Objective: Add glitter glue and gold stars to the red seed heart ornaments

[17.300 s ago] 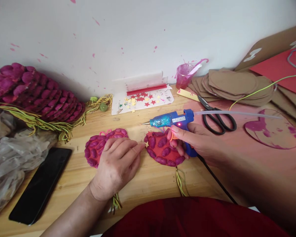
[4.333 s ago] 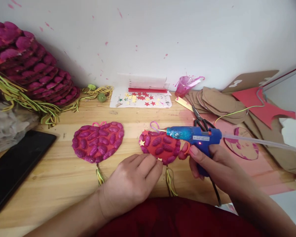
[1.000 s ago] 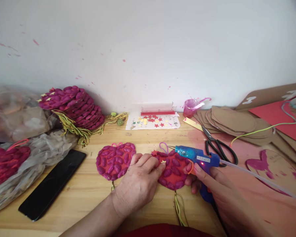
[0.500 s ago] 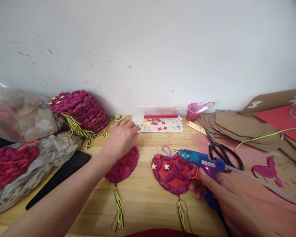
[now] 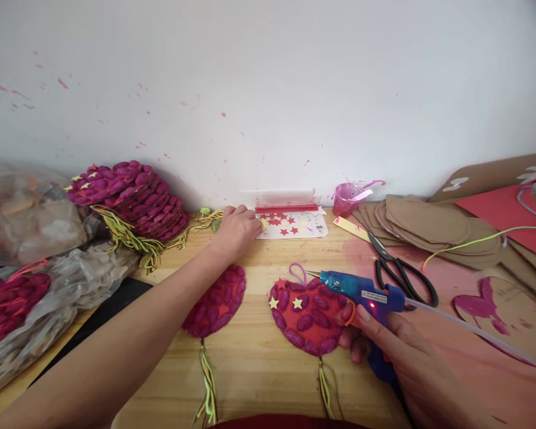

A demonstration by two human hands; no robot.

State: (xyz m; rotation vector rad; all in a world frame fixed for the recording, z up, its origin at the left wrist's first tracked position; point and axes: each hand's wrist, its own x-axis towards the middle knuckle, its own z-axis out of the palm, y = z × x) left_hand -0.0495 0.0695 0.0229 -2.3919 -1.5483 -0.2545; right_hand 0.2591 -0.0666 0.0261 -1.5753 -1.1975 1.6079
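Note:
Over the left end of a white card (image 5: 315,229) strewn with red and yellow stars is my left hand (image 5: 239,232), its fingers bent down by the yellow stars; its fingertips are hidden. My right hand (image 5: 384,342) grips a blue glue gun (image 5: 361,292) with a lit red light. The gun's nozzle points left, near the purple loop of a red disc (image 5: 310,319) covered in purple ovals, with two yellow stars and a red one on it. A similar disc (image 5: 221,307) with a yellow-green tassel lies partly under my left forearm.
Stacked purple discs (image 5: 136,199) and plastic bags (image 5: 58,220) stand at the left. Black scissors (image 5: 402,271), a pink-stained cup (image 5: 346,199), cardboard discs (image 5: 429,223) and red paper (image 5: 504,214) occupy the right side. A wall runs along the back.
My left hand has moved a little right, further onto the card beside the yellow stars. The view has shifted slightly. My right hand still holds the glue gun in about the same place.

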